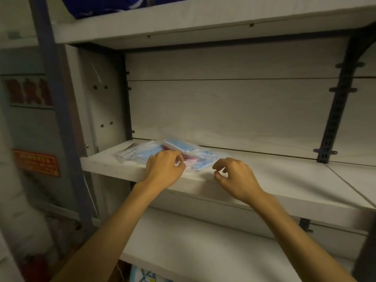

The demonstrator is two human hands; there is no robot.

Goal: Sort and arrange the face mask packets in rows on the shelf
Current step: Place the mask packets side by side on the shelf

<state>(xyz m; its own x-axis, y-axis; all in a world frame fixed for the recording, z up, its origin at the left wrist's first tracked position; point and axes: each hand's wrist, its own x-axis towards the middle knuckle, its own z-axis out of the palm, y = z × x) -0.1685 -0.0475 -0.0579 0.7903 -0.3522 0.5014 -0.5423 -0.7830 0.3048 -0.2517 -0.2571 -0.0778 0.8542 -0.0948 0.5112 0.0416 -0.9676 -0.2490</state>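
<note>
Several mask packets (173, 152) lie heaped on the shelf (284, 180), unsorted; my left hand (164, 167) pinches one, right hand (234, 176) beside the heap curled, holding nothing.

To my left hangs a red sign (36, 162) on the wall, and a blue bag (97, 6) sits overhead.

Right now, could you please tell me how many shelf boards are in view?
3: the top shelf holding a blue item, the middle shelf with the mask packets, and a lower shelf beneath the arms. Others may lie outside the frame.
</note>
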